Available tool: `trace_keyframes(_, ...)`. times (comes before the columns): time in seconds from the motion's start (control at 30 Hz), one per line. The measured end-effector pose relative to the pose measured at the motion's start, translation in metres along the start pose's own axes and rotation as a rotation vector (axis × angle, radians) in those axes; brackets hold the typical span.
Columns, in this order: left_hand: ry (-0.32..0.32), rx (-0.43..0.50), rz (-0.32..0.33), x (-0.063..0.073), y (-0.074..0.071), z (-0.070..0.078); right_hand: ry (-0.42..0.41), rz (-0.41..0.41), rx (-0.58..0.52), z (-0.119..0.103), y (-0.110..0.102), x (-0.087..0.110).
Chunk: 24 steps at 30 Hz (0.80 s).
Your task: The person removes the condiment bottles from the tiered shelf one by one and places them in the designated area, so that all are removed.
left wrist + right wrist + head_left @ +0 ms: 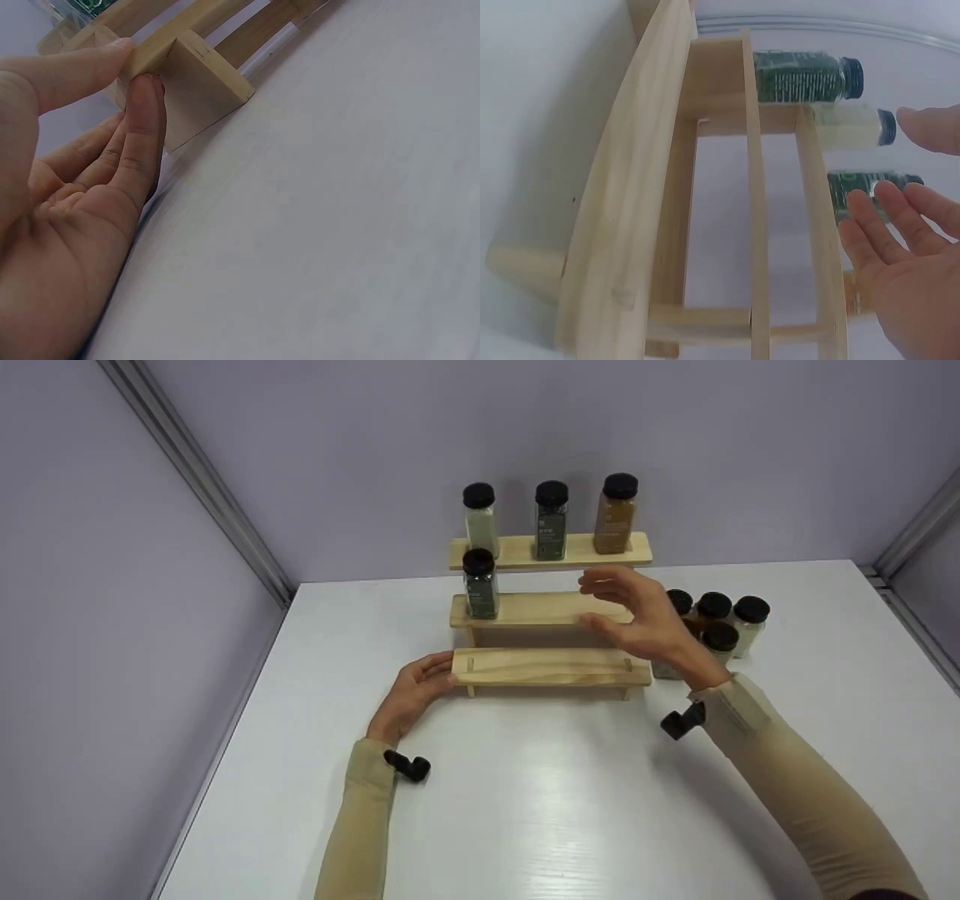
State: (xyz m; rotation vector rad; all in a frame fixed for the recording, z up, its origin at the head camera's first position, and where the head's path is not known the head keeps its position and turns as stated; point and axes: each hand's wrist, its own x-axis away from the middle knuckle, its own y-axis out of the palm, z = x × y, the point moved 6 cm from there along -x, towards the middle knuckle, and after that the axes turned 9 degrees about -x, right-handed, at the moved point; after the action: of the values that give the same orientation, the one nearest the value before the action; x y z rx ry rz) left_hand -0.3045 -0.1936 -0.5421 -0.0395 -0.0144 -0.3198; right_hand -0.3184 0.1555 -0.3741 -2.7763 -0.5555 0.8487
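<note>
A three-step wooden spice rack (551,669) stands toward the back of the white table. My left hand (409,697) pinches the left end of its lowest step, thumb above and fingers below, as the left wrist view shows. Over the right part of the middle step hovers my right hand (646,622), holding nothing, its fingers apart from the thumb. The top step bears a pale spice jar (481,529), a dark green one (551,536) and an orange-brown one (615,521). Another dark green jar (482,594) stands at the left of the middle step.
Several black-lidded jars (748,622) are grouped on the table right of the rack, partly hidden by my right hand and wrist. A pale wall (360,472) rises behind the table, with a metal frame strip (202,472) at the left corner.
</note>
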Motion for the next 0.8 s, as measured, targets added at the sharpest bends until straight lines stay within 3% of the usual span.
trace_keyframes(0.27,0.003,-0.011,0.012,-0.001,0.001,-0.001,-0.039,0.002,-0.030,-0.003,0.020,-0.022)
trace_keyframes(0.8,0.009,-0.034,0.000,0.003,0.000,0.000,-0.015,0.074,-0.051,-0.002,0.059,-0.052)
